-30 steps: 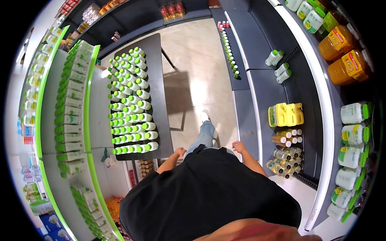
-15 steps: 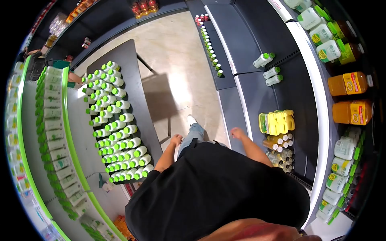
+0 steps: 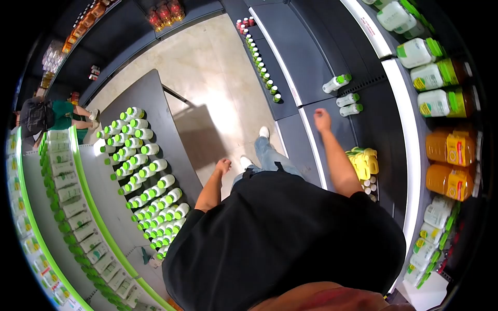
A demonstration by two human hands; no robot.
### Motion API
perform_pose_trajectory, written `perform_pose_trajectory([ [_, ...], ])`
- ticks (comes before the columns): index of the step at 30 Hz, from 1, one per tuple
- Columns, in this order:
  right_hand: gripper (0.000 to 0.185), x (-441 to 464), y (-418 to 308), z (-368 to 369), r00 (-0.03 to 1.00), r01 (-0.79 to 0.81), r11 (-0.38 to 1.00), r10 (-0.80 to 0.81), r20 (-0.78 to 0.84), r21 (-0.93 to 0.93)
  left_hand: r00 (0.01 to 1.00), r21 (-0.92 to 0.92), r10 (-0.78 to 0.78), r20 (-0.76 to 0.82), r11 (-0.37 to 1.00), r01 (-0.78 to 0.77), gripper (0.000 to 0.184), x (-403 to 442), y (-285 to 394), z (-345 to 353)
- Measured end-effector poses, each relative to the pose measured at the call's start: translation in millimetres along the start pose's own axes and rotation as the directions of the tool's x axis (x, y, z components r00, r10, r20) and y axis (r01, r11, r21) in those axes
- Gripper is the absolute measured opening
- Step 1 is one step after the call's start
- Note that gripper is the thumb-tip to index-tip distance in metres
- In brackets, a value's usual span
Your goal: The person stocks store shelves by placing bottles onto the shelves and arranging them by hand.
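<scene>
My left hand (image 3: 223, 166) hangs over the floor beside the dark table (image 3: 155, 93), its fingers loosely curled and nothing visible in them. Rows of white bottles with green caps (image 3: 150, 149) stand on that table, apart from my hand. My right hand (image 3: 322, 120) is raised in front of the right shelf (image 3: 311, 150), fingers curled in, with no object showing. Nearest to it, a few white bottles with green caps (image 3: 348, 109) stand on the shelf. Yellow jugs (image 3: 364, 161) are partly hidden behind my right forearm.
A row of small green-capped bottles (image 3: 263, 72) lines the lower shelf ahead. Orange jugs (image 3: 450, 181) and white bottles (image 3: 415, 53) fill the upper right shelf. Green-edged shelving (image 3: 98, 207) runs along the left. A person with a backpack (image 3: 36, 116) stands at far left.
I have stepped forward along the aisle. My right hand has swung forward towards the green-capped shelf bottles. My left hand stays near the table. The person at left shows more fully.
</scene>
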State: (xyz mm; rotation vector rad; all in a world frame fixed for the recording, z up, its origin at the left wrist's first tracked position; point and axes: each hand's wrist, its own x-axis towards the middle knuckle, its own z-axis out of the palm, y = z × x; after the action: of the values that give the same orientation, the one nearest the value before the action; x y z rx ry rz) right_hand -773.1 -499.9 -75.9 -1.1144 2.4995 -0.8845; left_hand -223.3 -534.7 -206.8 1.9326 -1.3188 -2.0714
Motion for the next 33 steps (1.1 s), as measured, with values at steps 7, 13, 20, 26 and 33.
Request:
perform_pose_trajectory([
  [7, 0.056, 173.7, 5.2, -34.6, 0.874, -0.349, 0.93, 0.278, -0.399, -0.118, 0.995, 0.116, -0.096, -0.038, 0.988, 0.1, 0.019, 46.7, 45.1, -27.1],
  [13, 0.066, 231.9, 31.4, -24.3, 0.833, -0.505, 0.863, 0.49, -0.255, 0.009, 0.999, 0.095, 0.013, -0.048, 0.995, -0.008, 0.009, 75.1, 149.2, -45.1],
  [20, 0.066, 224.4, 46.5, 1.0, 0.811, -0.528, 0.849, 0.499, -0.307, -0.016, 0.998, -0.029, 0.059, -0.016, 0.998, -0.059, 0.016, 127.0, 258.4, -51.5],
  [26, 0.058, 195.8, -9.3, 23.9, 0.849, -0.516, 0.849, 0.488, -0.205, -0.117, 0.968, 0.326, 0.212, 0.132, 0.913, -0.245, 0.027, 204.8, 346.2, -46.7],
  [33, 0.06, 177.9, -107.0, 57.4, 0.754, -0.654, 0.757, 0.653, -0.065, 0.017, 0.771, 0.461, 0.344, 0.536, 0.646, -0.609, 0.038, 239.0, 519.4, 47.0],
])
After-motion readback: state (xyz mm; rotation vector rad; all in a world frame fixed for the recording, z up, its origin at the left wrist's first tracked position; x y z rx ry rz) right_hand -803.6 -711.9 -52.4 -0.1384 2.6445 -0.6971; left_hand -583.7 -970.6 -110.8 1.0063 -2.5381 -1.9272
